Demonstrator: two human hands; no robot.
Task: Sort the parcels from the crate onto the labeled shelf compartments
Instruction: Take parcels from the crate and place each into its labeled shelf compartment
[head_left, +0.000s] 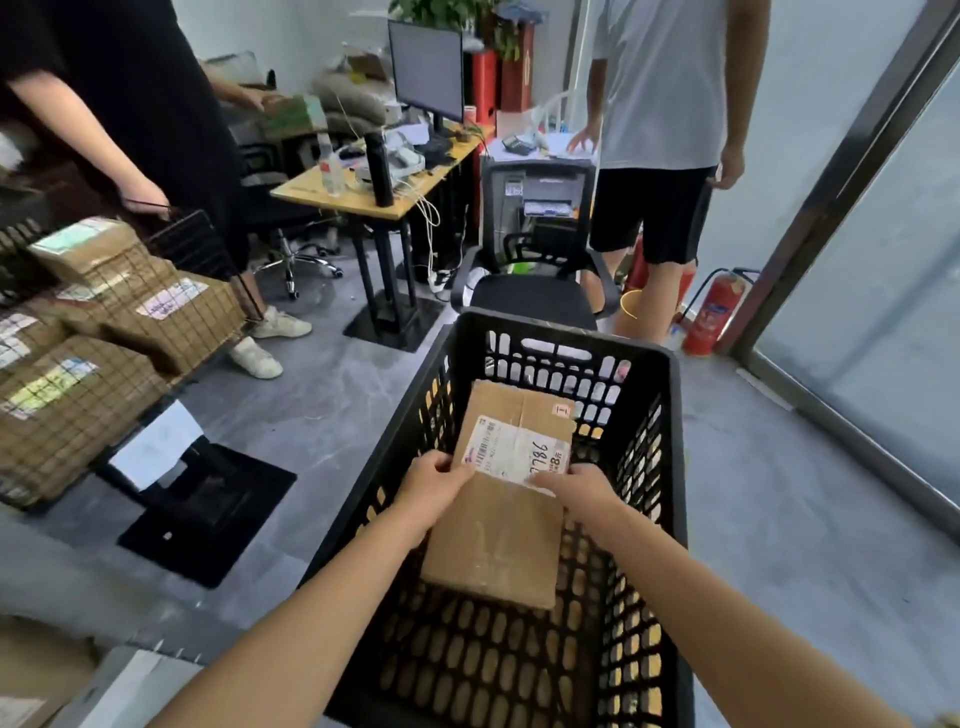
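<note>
Grey stone-look floor (332, 415) runs through a cluttered office. At the left edge a black wire-mesh rack (192, 244) holds stacked brown cardboard parcels with paper labels (67, 410). A person in black clothing (130, 93) stands just beside it. Behind them, a pale wooden desk on black legs (301, 192) carries a dark flat monitor (426, 67). A black mesh office chair (530, 299) stands near the desk's right end.

Just in front of the chair stands a black perforated plastic crate (675, 441). Inside it, towards the far wall, is a flat brown cardboard parcel with a white printed label (498, 530). Whether it rests on the crate's bottom cannot be told.

The left hand (434, 480) grips the parcel's left edge, thumb on top by the label. The right hand (582, 488) grips the right edge, fingers curled over the label's near corner.

Beyond the crate stands a person in a white T-shirt and black shorts (660, 88). Beside that person, a red fire extinguisher (711, 317) sits by a frosted glass wall (857, 291).
</note>
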